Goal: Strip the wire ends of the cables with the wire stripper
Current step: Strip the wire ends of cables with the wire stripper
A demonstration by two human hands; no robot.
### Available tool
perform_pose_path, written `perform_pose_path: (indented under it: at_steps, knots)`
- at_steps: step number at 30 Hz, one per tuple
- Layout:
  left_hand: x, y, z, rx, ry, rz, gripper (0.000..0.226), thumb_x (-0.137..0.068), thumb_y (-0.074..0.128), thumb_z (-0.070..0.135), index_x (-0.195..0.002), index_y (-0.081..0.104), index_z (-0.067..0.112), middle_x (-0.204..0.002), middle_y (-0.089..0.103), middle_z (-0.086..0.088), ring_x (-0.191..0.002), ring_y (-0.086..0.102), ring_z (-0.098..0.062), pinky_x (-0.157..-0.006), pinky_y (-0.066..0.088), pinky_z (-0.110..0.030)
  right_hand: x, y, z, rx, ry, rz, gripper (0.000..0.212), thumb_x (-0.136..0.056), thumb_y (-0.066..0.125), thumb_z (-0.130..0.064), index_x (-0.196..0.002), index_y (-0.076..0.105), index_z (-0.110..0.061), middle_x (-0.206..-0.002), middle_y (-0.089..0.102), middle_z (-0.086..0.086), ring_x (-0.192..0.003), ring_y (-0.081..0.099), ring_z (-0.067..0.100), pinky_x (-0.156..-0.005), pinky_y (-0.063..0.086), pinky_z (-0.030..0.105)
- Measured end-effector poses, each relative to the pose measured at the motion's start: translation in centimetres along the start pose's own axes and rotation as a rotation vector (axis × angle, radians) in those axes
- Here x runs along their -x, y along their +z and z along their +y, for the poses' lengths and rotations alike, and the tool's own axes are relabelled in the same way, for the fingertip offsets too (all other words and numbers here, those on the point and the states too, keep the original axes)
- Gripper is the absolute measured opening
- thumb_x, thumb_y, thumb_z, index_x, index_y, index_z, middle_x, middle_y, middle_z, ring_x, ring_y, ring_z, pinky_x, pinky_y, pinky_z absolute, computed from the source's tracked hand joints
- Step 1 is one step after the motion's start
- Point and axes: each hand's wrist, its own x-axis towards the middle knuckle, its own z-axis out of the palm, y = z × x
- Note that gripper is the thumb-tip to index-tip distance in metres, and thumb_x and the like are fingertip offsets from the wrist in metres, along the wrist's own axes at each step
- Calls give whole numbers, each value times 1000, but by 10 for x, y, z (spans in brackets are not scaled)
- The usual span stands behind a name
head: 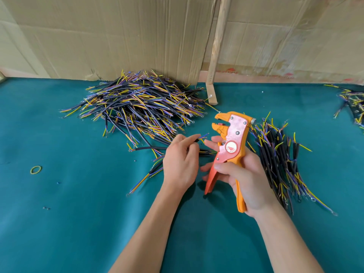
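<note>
- Over the green table [59,194], our left hand [180,164] pinches a cable [199,139] just beside the stripper's open jaws.
- Our right hand [244,180] grips the wire stripper [230,148] upright.

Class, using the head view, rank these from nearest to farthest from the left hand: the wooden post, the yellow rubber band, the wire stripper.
1. wire stripper, just right of the left hand
2. wooden post, behind, upper right
3. yellow rubber band, far left on the mat

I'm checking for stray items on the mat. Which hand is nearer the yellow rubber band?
Left. The left hand, pinching a cable, lies right of the rubber band; the right hand, gripping the wire stripper, is farther right.
</note>
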Motion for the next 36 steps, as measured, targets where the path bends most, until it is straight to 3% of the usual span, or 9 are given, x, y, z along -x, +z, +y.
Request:
perform_pose_path:
  at_steps: [6, 13, 16, 22, 24, 26, 28, 31, 36]
  knots:
    - [1, -2, -2, -12, 29, -49, 51, -97, 35, 49, -84, 69, 14, -81, 55, -3, -83, 51, -18, -78, 44, -41, 2, 2, -1, 34, -31, -22, 56, -70, 72, -22, -126, 68, -28, -134, 69, -1, -92, 73, 38, -76, 61, 49]
    - [-2, 0, -4, 13, -36, -23, 49, -94, 39, 54, -75, 64, 16, -73, 60, 3, -76, 56, -20, -75, 47, -44, 4, 3, -4, 129, -103, -45, 56, -75, 71, -12, -127, 68, -32, -133, 69, -8, -106, 71, 34, -73, 61, 39]
    - [-3, 1, -4, 5, -69, -33, 53, -93, 36, 58, -78, 68, 19, -82, 70, 2, -85, 63, -20, -85, 49, -46, 6, 5, -6, 233, -146, -51, 54, -75, 71, -20, -124, 69, -42, -124, 73, -8, -95, 73, 37, -76, 61, 53]
    - [-5, -2, 0, 21, -115, -58, 53, -79, 27, 65, -74, 62, 26, -79, 65, 6, -81, 57, -14, -85, 48, -42, 8, 12, -9, 352, -144, -82, 50, -74, 71, -32, -123, 68, -44, -109, 65, 29, -85, 66, 51, -76, 56, 65]
    - [-5, -3, 1, 52, -117, -59, 49, -75, 29, 64, -72, 63, 29, -78, 66, 7, -82, 58, -16, -85, 48, -43, 8, 11, -9, 314, -125, -85, 46, -73, 72, -31, -118, 71, -40, -105, 68, 27, -84, 69, 46, -73, 59, 61]
    - [-5, -3, 0, 86, -118, -60, 48, -76, 34, 60, -75, 64, 23, -80, 68, 5, -87, 61, -22, -89, 48, -47, 7, 8, -7, 207, -88, -94, 48, -72, 73, -28, -119, 72, -35, -110, 71, 17, -86, 74, 38, -69, 62, 49]
    - [-6, -3, -3, 106, -123, -52, 32, -79, 43, 51, -72, 64, 27, -77, 69, 4, -85, 62, -26, -88, 50, -50, 6, 5, -5, 101, -29, -104, 49, -71, 74, -25, -120, 73, -29, -118, 72, 10, -86, 75, 39, -67, 61, 42]
    - [-6, -3, -9, 151, -125, -49, 19, -85, 52, 33, -71, 61, 24, -74, 73, 3, -83, 65, -29, -84, 51, -52, 2, 4, -1, 14, 53, -90, 57, -70, 75, -19, -126, 67, -17, -126, 71, 6, -86, 74, 43, -67, 60, 46]
    - [-5, -4, -10, 185, -94, -84, 19, -89, 54, 32, -79, 64, 18, -77, 76, 3, -86, 67, -28, -84, 51, -52, -2, 3, 4, -79, 118, -77, 53, -80, 62, -4, -132, 60, -10, -130, 70, 9, -85, 71, 43, -69, 59, 50]
